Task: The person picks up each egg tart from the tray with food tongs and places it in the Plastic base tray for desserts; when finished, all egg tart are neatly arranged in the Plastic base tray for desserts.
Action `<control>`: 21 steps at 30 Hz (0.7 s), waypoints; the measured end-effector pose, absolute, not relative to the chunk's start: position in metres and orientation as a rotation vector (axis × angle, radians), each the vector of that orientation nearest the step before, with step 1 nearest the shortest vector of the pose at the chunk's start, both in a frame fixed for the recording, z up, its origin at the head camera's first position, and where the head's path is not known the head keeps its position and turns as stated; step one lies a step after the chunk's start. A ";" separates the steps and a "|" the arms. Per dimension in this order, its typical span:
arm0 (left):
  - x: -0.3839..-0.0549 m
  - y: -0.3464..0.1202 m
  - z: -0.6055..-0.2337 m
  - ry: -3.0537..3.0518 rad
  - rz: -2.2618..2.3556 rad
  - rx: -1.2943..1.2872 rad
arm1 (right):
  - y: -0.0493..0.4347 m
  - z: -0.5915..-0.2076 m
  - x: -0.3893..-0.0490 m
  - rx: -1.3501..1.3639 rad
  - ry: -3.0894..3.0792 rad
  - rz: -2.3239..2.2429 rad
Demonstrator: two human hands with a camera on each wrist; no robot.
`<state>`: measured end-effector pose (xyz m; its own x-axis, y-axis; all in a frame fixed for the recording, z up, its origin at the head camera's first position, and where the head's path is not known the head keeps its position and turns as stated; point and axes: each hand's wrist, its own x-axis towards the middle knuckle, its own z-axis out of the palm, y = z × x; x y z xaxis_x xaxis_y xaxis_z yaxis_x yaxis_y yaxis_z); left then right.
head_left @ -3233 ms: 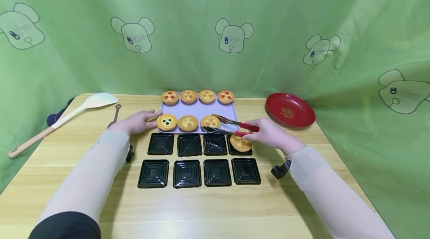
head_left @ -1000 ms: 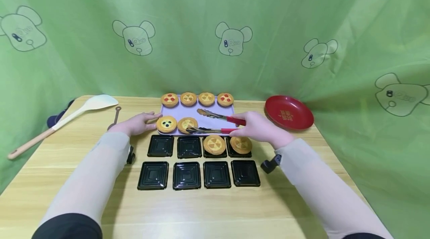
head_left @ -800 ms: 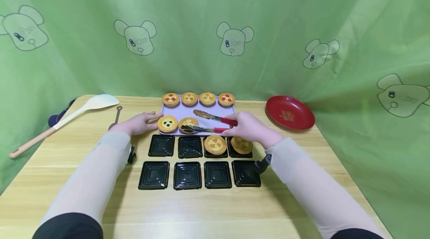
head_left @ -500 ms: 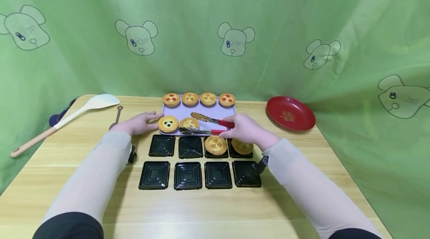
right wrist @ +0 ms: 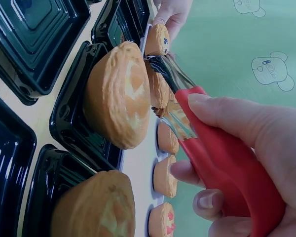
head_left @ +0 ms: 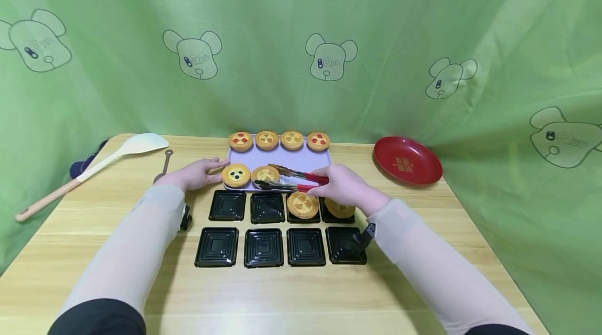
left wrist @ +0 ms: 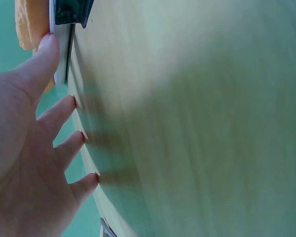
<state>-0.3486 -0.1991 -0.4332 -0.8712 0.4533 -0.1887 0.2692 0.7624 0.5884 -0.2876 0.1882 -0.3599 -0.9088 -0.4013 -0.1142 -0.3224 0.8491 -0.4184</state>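
Observation:
My right hand (head_left: 345, 184) grips metal tongs with red handles (right wrist: 227, 163). In the head view the tongs' tips lie at either side of a fruit-topped tart (head_left: 265, 175) in the front row of the lilac tray (head_left: 301, 156). Left of it, on the same tray, is a tart with dark berries (head_left: 236, 175). My left hand (left wrist: 29, 133) is spread at the tray's left edge, thumb against the tray and other fingertips on the table. Two tarts sit in black square plastic trays; one of them, the tart (right wrist: 118, 96), looms close in the right wrist view.
Several tarts, among them a red-topped tart (head_left: 241, 141), line the tray's back row. Black square trays (head_left: 264, 247) stand in two rows in front. A red plate (head_left: 407, 161) is at the back right. A white spatula (head_left: 141, 142) and a brown spoon (head_left: 164, 163) lie left.
The third front-row tart has gone from the lilac tray into a black square tray. The tongs have moved left to the neighbouring tart, and their arms have drawn closer together. My left hand stays put.

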 end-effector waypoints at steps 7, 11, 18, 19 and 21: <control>-0.348 -0.198 -0.432 2.631 0.815 0.545 | 0.195 -0.350 -0.280 -0.563 2.828 -0.659; -0.347 -0.199 -0.433 2.627 0.829 0.563 | 0.202 -0.342 -0.273 -0.602 2.816 -0.681; -0.345 -0.198 -0.431 2.623 0.846 0.572 | 0.213 -0.335 -0.259 -0.685 2.742 -0.735; -0.345 -0.197 -0.430 2.623 0.848 0.572 | 0.214 -0.336 -0.257 -0.704 2.734 -0.726; -0.345 -0.196 -0.429 2.622 0.848 0.565 | 0.215 -0.337 -0.254 -0.716 2.716 -0.714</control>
